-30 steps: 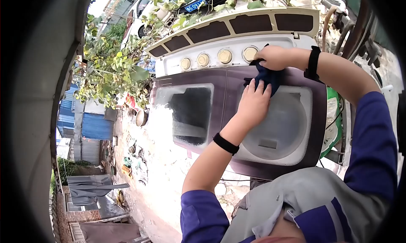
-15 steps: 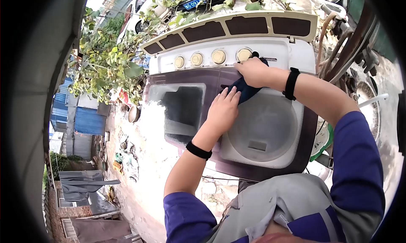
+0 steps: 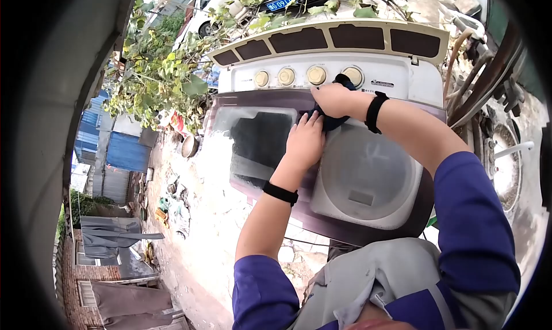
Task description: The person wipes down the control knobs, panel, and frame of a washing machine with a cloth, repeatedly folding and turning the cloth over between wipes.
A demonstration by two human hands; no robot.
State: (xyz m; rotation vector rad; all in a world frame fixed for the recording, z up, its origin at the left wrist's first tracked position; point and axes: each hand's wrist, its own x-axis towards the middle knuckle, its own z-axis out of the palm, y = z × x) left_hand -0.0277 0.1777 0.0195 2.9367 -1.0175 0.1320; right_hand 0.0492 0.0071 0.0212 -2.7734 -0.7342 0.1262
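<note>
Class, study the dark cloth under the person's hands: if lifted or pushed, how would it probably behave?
The dark cloth is probably floppy, since it bunches beneath the right hand and the left hand's fingertips. It is likely light, being a small bundle. Pushed, it may slide fairly easily, as the purple machine top looks smooth.

Support: twin-tub washing machine in purple and white plastic (image 3: pixel 422 200), standing on pale, sunlit ground (image 3: pixel 201 272). Top: rectangular dark window (image 3: pixel 261 140) on one side, round translucent window (image 3: pixel 368 172) on the other; white control panel (image 3: pixel 397 77) with four round cream knobs behind. Directly on it: crumpled dark navy cloth (image 3: pixel 334 123), between the windows near the panel, largely hidden.
</note>
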